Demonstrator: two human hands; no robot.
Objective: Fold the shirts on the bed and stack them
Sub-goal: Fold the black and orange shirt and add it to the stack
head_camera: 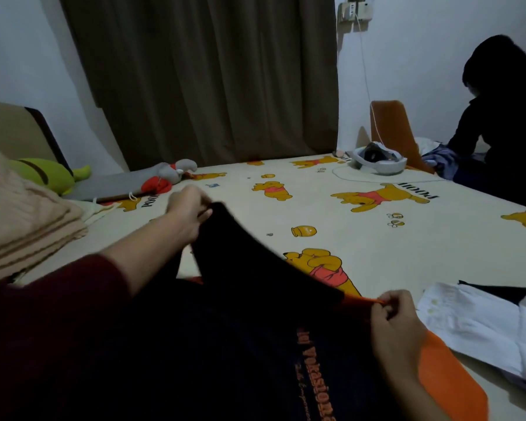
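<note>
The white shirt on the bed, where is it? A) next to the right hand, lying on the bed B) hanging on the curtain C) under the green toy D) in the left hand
A: the white shirt lies flat on the bed just beside the right hand, which pinches the dark shirt.

cartoon-bear bed sheet (pixel 331 226) under white shirt (pixel 480 326), beige folded pile (pixel 34 226), laptop (pixel 110 185), plush toys (pixel 167 176)
</note>
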